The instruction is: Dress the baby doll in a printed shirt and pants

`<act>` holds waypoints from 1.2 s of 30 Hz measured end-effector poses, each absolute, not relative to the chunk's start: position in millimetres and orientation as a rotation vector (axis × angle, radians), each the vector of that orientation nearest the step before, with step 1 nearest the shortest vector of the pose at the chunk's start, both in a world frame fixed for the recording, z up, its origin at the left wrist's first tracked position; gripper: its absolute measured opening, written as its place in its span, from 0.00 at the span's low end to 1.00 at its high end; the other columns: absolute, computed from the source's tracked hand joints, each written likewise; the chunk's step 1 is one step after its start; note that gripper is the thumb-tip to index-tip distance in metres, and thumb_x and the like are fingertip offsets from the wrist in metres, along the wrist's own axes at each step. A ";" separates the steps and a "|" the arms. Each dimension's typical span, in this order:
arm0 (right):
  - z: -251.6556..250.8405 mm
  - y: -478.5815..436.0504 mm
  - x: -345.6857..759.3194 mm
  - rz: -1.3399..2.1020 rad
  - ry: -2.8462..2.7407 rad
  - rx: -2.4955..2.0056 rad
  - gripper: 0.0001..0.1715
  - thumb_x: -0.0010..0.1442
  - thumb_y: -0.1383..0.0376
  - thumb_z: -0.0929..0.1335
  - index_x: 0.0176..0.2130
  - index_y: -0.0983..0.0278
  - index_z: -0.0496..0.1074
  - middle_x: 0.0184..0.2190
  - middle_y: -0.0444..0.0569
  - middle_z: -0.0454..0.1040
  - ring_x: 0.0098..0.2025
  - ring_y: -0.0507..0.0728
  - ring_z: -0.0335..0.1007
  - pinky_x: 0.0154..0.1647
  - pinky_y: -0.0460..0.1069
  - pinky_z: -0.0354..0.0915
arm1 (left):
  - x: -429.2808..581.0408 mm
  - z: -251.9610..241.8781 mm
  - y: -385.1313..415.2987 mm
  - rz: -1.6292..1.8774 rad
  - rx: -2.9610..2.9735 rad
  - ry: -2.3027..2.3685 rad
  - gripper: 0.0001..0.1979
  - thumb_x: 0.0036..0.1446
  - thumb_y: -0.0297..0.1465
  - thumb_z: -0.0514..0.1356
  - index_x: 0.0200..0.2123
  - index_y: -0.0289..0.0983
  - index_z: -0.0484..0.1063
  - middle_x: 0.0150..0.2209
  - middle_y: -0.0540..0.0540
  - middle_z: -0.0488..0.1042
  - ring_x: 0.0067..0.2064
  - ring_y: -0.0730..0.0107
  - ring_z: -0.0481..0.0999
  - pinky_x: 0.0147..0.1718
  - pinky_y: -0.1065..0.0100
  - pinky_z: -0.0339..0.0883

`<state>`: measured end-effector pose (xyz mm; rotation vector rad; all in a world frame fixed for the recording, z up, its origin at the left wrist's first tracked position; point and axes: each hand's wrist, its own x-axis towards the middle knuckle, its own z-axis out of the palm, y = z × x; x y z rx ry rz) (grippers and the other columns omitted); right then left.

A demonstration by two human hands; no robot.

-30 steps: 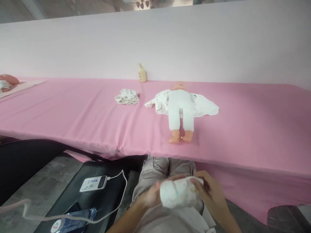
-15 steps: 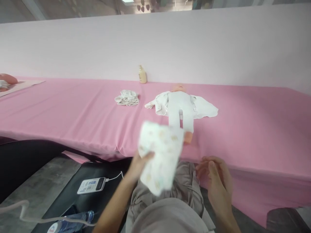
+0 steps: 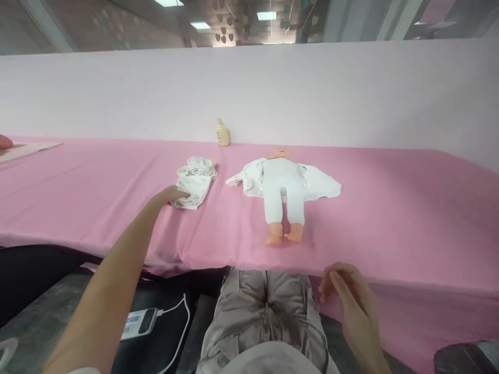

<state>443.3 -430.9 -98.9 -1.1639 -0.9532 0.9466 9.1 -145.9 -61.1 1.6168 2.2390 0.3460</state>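
Note:
My left hand (image 3: 171, 195) reaches over the left part of the pink-covered table (image 3: 117, 182), its fingers closed on the near edge of a folded white patterned cloth (image 3: 195, 189). That cloth lies against a second rolled white cloth (image 3: 200, 165) behind it. My right hand (image 3: 346, 288) hangs at the table's front edge, fingers loosely curled and apart, holding nothing. A doll (image 3: 283, 189) in white clothing lies on its back at the middle, bare feet toward me. A white garment (image 3: 322, 183) is spread out beneath its upper body.
A pale yellow bottle (image 3: 222, 133) stands at the back against the white partition (image 3: 249, 93). At lower left, a white device (image 3: 138, 323) with a cable rests on a black seat. Part of another doll shows at far left.
My left hand has moved left and away from me with the patterned cloth, which is now down on the table by the other cloth. The view has tilted up slightly.

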 end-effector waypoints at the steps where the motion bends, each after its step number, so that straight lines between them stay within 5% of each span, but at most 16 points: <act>1: -96.4 -428.9 443.1 0.947 -0.984 -1.176 0.08 0.58 0.58 0.67 0.34 0.60 0.68 0.23 0.43 0.68 0.21 0.50 0.65 0.20 0.46 0.64 | 10.7 -57.4 -142.6 0.193 1.683 2.289 0.22 0.44 0.37 0.63 0.41 0.28 0.72 0.38 0.35 0.77 0.37 0.53 0.78 0.35 0.59 0.70; 5: -75.9 -405.2 436.5 0.916 -1.196 -1.226 0.11 0.58 0.56 0.66 0.35 0.62 0.67 0.25 0.44 0.69 0.22 0.50 0.66 0.22 0.46 0.65 | 44.8 -44.0 -130.3 0.043 1.918 2.456 0.42 0.41 0.37 0.65 0.58 0.23 0.57 0.54 0.23 0.65 0.55 0.35 0.64 0.50 0.45 0.58; 9: -52.2 -324.1 421.5 0.769 -1.479 -1.310 0.12 0.59 0.57 0.64 0.38 0.62 0.68 0.31 0.45 0.72 0.28 0.52 0.69 0.28 0.48 0.67 | 120.6 -52.1 -115.9 0.163 2.297 2.206 0.36 0.52 0.42 0.57 0.62 0.36 0.53 0.60 0.35 0.60 0.59 0.49 0.62 0.55 0.55 0.56; 13: -44.2 -197.9 403.2 0.311 -1.786 -1.469 0.12 0.57 0.68 0.62 0.42 0.66 0.69 0.41 0.50 0.74 0.45 0.56 0.69 0.47 0.50 0.63 | 203.7 -74.9 -91.5 0.597 2.327 1.821 0.31 0.57 0.44 0.53 0.60 0.37 0.56 0.57 0.38 0.64 0.57 0.57 0.64 0.53 0.61 0.58; 20: -63.7 -64.0 362.1 -0.117 -2.220 -1.794 0.20 0.60 0.70 0.57 0.49 0.74 0.68 0.50 0.62 0.69 0.54 0.62 0.61 0.60 0.57 0.46 | 258.9 -114.8 -38.4 1.011 2.272 1.977 0.17 0.61 0.36 0.49 0.51 0.44 0.67 0.52 0.42 0.66 0.53 0.57 0.65 0.58 0.50 0.46; 30: -65.8 0.3 327.0 -0.049 -2.552 -1.933 0.21 0.60 0.67 0.61 0.51 0.70 0.71 0.55 0.62 0.67 0.58 0.63 0.59 0.59 0.59 0.47 | 252.5 -131.7 -23.3 0.954 2.304 2.090 0.17 0.58 0.33 0.50 0.49 0.39 0.67 0.50 0.39 0.66 0.50 0.55 0.65 0.53 0.51 0.49; 36: -65.5 3.3 334.7 -0.074 -2.620 -1.918 0.29 0.55 0.63 0.67 0.56 0.66 0.66 0.58 0.60 0.63 0.61 0.64 0.55 0.60 0.58 0.45 | 253.3 -134.1 -24.8 0.997 2.375 2.045 0.17 0.55 0.31 0.52 0.48 0.37 0.67 0.50 0.39 0.66 0.50 0.54 0.65 0.54 0.51 0.48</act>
